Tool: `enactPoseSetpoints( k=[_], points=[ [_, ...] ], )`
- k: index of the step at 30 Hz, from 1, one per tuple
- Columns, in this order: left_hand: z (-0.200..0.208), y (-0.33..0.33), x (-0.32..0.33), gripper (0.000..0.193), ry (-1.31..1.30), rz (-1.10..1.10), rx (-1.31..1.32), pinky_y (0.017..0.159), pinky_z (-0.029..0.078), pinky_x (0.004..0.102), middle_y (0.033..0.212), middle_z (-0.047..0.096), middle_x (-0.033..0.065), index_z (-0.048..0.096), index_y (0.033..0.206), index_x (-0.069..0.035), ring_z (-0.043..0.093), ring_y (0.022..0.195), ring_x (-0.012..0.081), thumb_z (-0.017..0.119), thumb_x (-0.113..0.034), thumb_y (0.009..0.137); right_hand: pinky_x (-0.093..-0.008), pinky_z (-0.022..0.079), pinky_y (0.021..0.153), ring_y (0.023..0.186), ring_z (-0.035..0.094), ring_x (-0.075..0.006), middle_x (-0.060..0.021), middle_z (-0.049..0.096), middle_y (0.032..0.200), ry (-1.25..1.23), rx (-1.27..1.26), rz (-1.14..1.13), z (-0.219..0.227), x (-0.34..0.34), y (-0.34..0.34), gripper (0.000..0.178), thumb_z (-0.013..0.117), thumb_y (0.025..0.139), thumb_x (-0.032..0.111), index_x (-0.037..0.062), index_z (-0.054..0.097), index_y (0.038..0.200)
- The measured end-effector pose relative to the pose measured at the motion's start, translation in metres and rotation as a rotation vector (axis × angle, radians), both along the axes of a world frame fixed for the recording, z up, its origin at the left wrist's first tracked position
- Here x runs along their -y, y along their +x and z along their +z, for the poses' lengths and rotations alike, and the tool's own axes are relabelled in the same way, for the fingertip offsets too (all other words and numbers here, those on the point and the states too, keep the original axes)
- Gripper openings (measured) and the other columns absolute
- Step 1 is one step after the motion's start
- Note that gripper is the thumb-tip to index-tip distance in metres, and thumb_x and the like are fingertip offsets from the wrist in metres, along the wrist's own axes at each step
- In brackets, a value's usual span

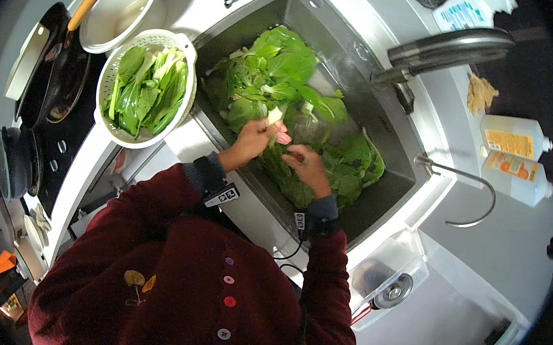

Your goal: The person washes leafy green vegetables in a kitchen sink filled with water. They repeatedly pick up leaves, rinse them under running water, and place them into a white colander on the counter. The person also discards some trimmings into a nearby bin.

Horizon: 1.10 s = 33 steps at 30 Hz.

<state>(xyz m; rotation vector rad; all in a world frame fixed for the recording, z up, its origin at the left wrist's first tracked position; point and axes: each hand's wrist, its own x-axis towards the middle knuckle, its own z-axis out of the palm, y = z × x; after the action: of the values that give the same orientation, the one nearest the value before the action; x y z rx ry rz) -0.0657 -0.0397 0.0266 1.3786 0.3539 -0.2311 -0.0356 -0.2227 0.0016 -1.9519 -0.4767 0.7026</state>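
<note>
here, left hand (257, 143) grips a pale, whitish-green stalk (274, 115); right hand (308, 167) curls, hold unclear.

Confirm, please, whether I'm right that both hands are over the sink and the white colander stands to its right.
Not quite: in the head view, the left hand and right hand are over the sink, but the white colander stands to its left.

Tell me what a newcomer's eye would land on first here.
First, the bright leafy greens heaped in the metal sink at the centre, with the left hand holding a pale stalk over them and the right hand close beside it. Next, the white colander of more greens, left of the sink.
</note>
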Motion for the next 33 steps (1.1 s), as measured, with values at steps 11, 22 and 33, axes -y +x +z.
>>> enactPoseSetpoints(
  k=[11, 22, 33],
  points=[
    [0.050, -0.032, -0.054, 0.021, -0.085, -0.186, -0.194, 0.047, 0.034, 0.0188, 0.057, 0.046, -0.0055, 0.057, 0.086, -0.007, 0.042, 0.049, 0.0030, 0.054, -0.028, 0.087, -0.0373, 0.046, 0.067, 0.077, 0.059, -0.0339, -0.0169, 0.060, 0.084, 0.158, 0.248, 0.013, -0.089, -0.140, 0.064, 0.018, 0.052, 0.083, 0.017, 0.0028, 0.060, 0.090],
    [0.043, -0.030, -0.081, 0.025, -0.082, -0.131, -0.170, 0.044, 0.033, 0.0198, 0.055, 0.045, -0.0052, 0.052, 0.074, -0.008, 0.042, 0.048, 0.0031, 0.058, -0.030, 0.085, -0.0450, 0.045, 0.066, 0.078, 0.056, -0.0328, -0.0126, 0.059, 0.086, -0.470, 0.529, 0.251, -0.118, -0.143, 0.070, 0.015, 0.059, 0.074, 0.016, 0.0102, 0.063, 0.087],
    [0.027, 0.016, -0.064, 0.022, -0.091, 0.011, -0.213, 0.046, 0.037, 0.0192, 0.062, 0.053, -0.0033, 0.057, 0.079, -0.008, 0.046, 0.049, 0.0047, 0.063, -0.029, 0.080, -0.0339, 0.045, 0.058, 0.065, 0.051, -0.0173, -0.0066, 0.052, 0.077, 0.065, 0.237, -0.375, 0.000, -0.050, 0.054, 0.013, 0.049, 0.087, 0.012, 0.0071, 0.051, 0.100]
  ],
)
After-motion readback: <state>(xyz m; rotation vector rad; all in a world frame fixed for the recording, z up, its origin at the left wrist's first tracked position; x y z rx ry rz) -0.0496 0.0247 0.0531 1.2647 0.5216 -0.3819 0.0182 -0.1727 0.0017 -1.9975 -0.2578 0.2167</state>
